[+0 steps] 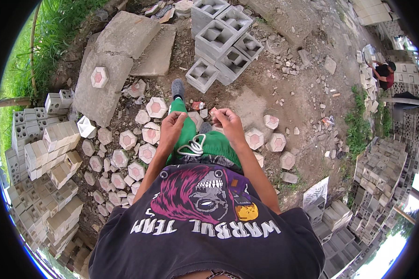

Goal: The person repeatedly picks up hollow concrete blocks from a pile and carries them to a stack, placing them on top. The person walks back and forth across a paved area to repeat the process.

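Observation:
My left hand (173,126) hovers over my green trousers (188,132), thumb and fingers pressed together in a pinch. Anything between those fingertips is too small to make out. Across from it, my right hand (228,123) is also closed in a pinch. Something small and reddish shows at its fingertips, but its kind is unclear. The hands are apart. On the ground by my left hand lie hexagonal concrete pavers (157,107) with reddish centres. A crumpled red wrapper (198,105) lies between and beyond the hands. More pavers (254,138) sit right of my right hand.
Grey hollow blocks (219,39) are stacked ahead. Broken concrete slabs (100,88) lie at the far left, one bearing a paver (99,77). Block stacks (56,144) line the left side, others (381,167) the right. A person (385,74) is at the far right. Rubble litters the dirt.

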A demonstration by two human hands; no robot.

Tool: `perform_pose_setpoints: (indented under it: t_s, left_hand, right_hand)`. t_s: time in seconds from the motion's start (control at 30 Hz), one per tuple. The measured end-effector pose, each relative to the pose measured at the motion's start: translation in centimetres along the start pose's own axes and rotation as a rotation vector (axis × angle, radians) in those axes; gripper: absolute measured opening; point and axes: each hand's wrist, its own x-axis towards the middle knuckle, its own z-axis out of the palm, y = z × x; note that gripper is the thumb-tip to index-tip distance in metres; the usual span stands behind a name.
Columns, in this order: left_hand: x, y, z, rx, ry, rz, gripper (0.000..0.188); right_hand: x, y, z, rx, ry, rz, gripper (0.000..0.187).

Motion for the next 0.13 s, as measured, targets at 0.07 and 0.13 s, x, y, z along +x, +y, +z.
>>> perform_pose_setpoints:
  t_s: [0.07,0.13]
  left_hand:
    - [2.4,0.6,0.3,0.048,-0.098,0.013,0.02]
    - [4.9,1.5,0.5,0.081,-0.175,0.005,0.02]
  right_hand:
    - [1.4,-0.2,-0.5,0.047,0.058,-0.012,0.024]
    - [3.2,-0.6,-0.7,0.076,0.118,-0.018,0.024]
